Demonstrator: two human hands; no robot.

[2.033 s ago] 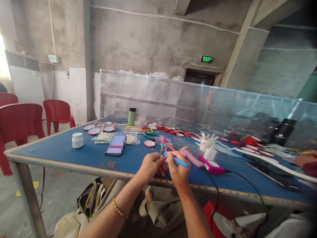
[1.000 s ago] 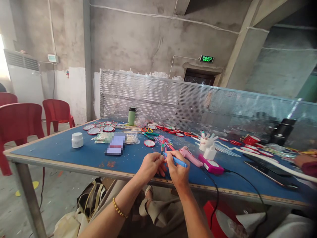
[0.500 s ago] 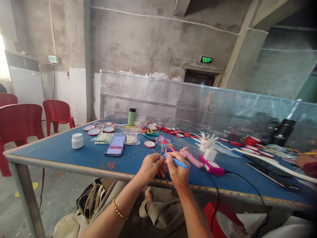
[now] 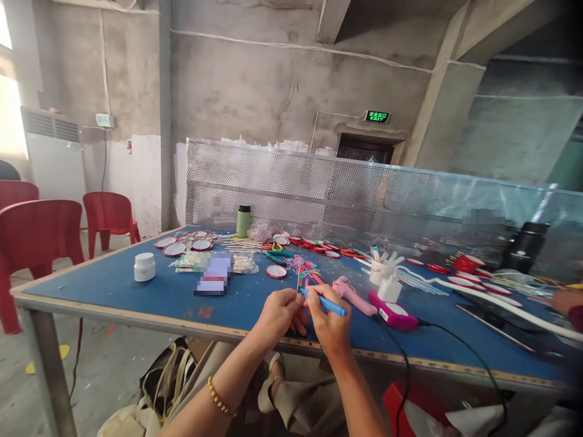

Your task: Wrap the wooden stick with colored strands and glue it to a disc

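My left hand (image 4: 280,311) is closed around a thin stick (image 4: 300,276) with green and red patches near its upper end; it stands up from my fingertips. My right hand (image 4: 331,328) grips a blue marker pen (image 4: 334,305) like a writing tool, its tip end close against the stick. Whether the tip touches the stick cannot be made out. Both hands meet just above the front edge of the blue table (image 4: 173,297). Just beyond them lie a pile of pink and coloured bits (image 4: 303,265) and a round red-rimmed disc (image 4: 276,271).
Right of my hands lie a pink hot glue gun (image 4: 353,295), a magenta device (image 4: 394,312) with a black cable, and a cup of pens (image 4: 379,271). A phone (image 4: 214,276) and a white jar (image 4: 144,267) are to the left. Behind stands a perforated metal screen (image 4: 273,182).
The view has tilted up slightly, so everything sits a little lower in the picture. Both hands keep their hold on the stick and the marker pen, with hardly any movement.
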